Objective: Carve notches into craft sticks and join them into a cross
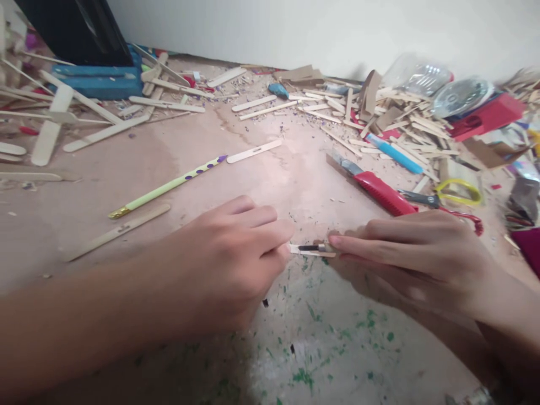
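Far left, beyond the left hand, loose sticks [50, 126] lie crossed on the counter [304, 188]. Nearer, just beside the left forearm, lies a slotted stick [122, 230]. Beyond the left hand, a pencil [169, 188] lies at a slant, its tip by a second slotted stick [255, 152].

The left hand [244, 253] is closed, fingers curled in a pinch on the work stick [315, 253]. That stick lies between the two hands; its exposed end reaches rightward to just beside the right fingertips. Whether they touch it cannot be told.

The right hand [417, 253] is closed round a slim tool [310, 247], dark tip directed left along the stick, close to the left fingertips. Contact between tip and wood cannot be confirmed.

Just beyond the right hand lie a red cutter [386, 193] and scissors [430, 199]; farther off, a blue tube [396, 154] and bottles [464, 97].
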A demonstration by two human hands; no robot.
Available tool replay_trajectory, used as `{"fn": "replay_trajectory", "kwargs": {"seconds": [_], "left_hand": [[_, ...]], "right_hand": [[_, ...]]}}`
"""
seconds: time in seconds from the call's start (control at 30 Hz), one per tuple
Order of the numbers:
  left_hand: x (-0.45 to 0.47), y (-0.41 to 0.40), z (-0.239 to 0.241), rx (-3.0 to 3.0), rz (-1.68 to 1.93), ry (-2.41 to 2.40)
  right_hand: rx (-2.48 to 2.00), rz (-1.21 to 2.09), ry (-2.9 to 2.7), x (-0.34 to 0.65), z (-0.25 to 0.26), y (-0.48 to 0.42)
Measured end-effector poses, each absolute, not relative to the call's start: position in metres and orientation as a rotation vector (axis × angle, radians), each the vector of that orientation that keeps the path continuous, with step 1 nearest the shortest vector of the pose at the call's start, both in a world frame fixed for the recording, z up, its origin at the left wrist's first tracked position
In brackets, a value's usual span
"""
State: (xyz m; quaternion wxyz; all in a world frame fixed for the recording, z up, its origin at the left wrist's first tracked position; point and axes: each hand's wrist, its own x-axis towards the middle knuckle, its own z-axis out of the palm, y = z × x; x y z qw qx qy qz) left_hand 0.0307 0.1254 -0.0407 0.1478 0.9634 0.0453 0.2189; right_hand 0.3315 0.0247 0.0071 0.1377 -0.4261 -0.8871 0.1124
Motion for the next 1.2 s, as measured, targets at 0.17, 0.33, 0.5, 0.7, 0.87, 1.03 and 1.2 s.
{"fn": "replay_trajectory", "kwargs": {"seconds": [0.17,0.33,0.5,0.7,0.87,1.03,1.2], "left_hand": [[0.030,0.125,-0.040,2.769,0.643,0.134],[0.031,0.126,-0.039,2.778,0.625,0.134],[0.031,0.125,-0.040,2.766,0.639,0.135],[0.032,0.124,-0.039,2.764,0.645,0.150],[0.032,0.124,-0.038,2.771,0.629,0.135],[0.032,0.124,-0.038,2.757,0.628,0.132],[0.031,0.123,-0.037,2.771,0.610,0.147]], "right_hand": [[-1.271,0.257,-2.596,0.329,0.014,0.025],[-1.225,0.295,-2.636,0.332,0.014,0.029],[-1.196,0.345,-2.639,0.332,0.014,0.029],[-1.245,0.349,-2.637,0.326,0.018,0.022],[-1.257,0.384,-2.619,0.323,0.015,0.017],[-1.293,0.401,-2.572,0.323,0.014,0.015],[-1.271,0.304,-2.664,0.325,0.018,0.015]]}}
